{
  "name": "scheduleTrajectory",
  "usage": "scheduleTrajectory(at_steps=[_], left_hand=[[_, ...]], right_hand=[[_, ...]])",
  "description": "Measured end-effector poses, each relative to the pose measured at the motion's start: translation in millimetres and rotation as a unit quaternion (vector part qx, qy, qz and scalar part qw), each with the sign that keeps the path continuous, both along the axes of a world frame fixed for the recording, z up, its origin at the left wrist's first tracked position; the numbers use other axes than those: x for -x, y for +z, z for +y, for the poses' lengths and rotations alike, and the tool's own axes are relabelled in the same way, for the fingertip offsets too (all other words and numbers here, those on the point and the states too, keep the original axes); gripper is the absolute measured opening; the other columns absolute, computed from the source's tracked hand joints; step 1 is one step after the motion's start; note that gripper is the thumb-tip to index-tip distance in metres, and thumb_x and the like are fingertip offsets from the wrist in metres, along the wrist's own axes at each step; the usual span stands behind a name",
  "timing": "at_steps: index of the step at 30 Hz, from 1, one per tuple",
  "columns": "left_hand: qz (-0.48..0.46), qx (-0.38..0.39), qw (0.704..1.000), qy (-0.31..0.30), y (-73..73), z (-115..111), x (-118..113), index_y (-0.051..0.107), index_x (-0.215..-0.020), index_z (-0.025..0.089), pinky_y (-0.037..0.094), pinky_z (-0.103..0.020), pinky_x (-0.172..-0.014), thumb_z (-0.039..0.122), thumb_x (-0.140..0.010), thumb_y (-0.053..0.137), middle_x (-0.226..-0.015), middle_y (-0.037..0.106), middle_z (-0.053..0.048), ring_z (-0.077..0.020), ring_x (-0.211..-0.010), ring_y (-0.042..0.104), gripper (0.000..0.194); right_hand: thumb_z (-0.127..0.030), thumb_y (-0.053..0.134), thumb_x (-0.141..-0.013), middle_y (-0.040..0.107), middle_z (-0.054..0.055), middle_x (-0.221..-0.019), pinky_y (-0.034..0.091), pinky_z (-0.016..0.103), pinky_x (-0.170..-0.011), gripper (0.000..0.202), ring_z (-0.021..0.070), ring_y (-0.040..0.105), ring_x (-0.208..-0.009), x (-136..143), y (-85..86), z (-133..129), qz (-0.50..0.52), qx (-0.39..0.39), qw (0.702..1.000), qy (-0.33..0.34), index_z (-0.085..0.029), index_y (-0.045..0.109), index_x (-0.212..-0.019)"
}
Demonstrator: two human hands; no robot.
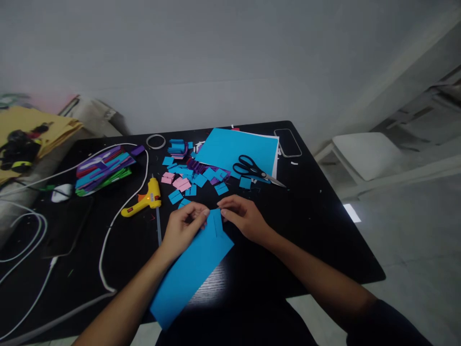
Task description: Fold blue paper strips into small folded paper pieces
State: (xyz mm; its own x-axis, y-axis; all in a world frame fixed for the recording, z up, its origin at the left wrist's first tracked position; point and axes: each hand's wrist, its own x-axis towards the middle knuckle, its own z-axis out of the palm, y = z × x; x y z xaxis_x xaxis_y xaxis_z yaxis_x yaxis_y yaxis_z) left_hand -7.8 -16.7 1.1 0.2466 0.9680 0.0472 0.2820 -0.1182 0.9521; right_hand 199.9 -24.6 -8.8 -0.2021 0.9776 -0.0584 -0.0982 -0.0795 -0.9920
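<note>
Near the table's front edge, a small blue paper piece (217,224) with a dark line down it is held between my two hands. My left hand (185,225) is closed, thumb and fingers pinching its upper left corner. On the other side, the closed fingers of my right hand (245,218) grip its upper right edge. Beneath them a larger blue sheet (194,276) lies slanted across the table edge. Small blue cards (175,196) and pink cards (181,184), each marked with a line, are scattered just beyond my hands.
Black-handled scissors (250,168) lie partly on a big blue sheet (236,148), near a phone (287,142). Left are a yellow glue gun (146,198), a white cable (108,230), a pile of coloured paper strips (104,168) and a tape ring (155,141). A white stool (367,154) stands right.
</note>
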Motion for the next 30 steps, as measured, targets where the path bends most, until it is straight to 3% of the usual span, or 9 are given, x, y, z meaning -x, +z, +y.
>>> scheduleTrajectory(at_steps=[4, 10, 15, 23, 30], left_hand=[[-0.043, 0.045, 0.998, 0.019, -3.2, 1.9, 0.5, 0.074, -0.088, 0.017, 0.053, -0.024, -0.057, 0.04, -0.091, 0.072, -0.066, 0.069, 0.0, -0.0135, -0.057, 0.065, 0.024], [-0.049, 0.045, 0.998, 0.001, -1.8, 3.5, 1.5, 0.072, -0.086, 0.017, 0.053, -0.024, -0.063, 0.041, -0.094, 0.069, -0.065, 0.069, 0.0, -0.0136, -0.061, 0.066, 0.025], [-0.102, 0.088, 0.991, 0.017, 0.9, 6.1, -1.2, 0.074, -0.084, 0.015, 0.058, -0.027, -0.062, 0.045, -0.087, 0.076, -0.066, 0.072, -0.003, -0.016, -0.06, 0.069, 0.03], [-0.125, 0.099, 0.987, 0.022, 2.7, 6.8, -6.5, 0.075, -0.087, 0.015, 0.059, -0.027, -0.056, 0.046, -0.082, 0.081, -0.065, 0.071, -0.003, -0.0154, -0.056, 0.067, 0.032], [-0.132, 0.091, 0.987, 0.002, 2.4, 7.0, -4.2, 0.072, -0.098, 0.015, 0.057, -0.026, -0.057, 0.038, -0.089, 0.073, -0.065, 0.068, 0.0, -0.0146, -0.057, 0.066, 0.025]], right_hand=[[-0.019, 0.066, -0.083, 0.077, 0.002, -0.092, 0.056, 0.031, -0.079, 0.029, 0.0174, 0.073, -0.088, -0.8, 2.0, -0.7, -0.001, -0.015, 1.0, 0.026, -0.023, 0.073, -0.111], [-0.02, 0.067, -0.083, 0.078, 0.003, -0.096, 0.058, 0.033, -0.083, 0.03, 0.0185, 0.075, -0.091, -0.6, -1.4, -0.8, 0.003, -0.018, 1.0, 0.025, -0.022, 0.074, -0.112], [-0.021, 0.068, -0.082, 0.077, 0.005, -0.105, 0.058, 0.036, -0.092, 0.035, 0.0201, 0.074, -0.1, -0.8, -2.0, -1.7, 0.001, -0.042, 0.998, 0.035, -0.023, 0.074, -0.117], [-0.019, 0.068, -0.079, 0.069, 0.0, -0.083, 0.052, 0.027, -0.067, 0.041, 0.0148, 0.066, -0.075, -3.7, 3.9, -2.8, -0.023, -0.03, 0.998, 0.05, -0.023, 0.073, -0.119], [-0.017, 0.069, -0.076, 0.074, 0.006, -0.103, 0.056, 0.03, -0.078, 0.042, 0.0184, 0.071, -0.09, -1.2, 1.9, -1.7, -0.019, -0.025, 0.999, 0.039, -0.021, 0.073, -0.117]])
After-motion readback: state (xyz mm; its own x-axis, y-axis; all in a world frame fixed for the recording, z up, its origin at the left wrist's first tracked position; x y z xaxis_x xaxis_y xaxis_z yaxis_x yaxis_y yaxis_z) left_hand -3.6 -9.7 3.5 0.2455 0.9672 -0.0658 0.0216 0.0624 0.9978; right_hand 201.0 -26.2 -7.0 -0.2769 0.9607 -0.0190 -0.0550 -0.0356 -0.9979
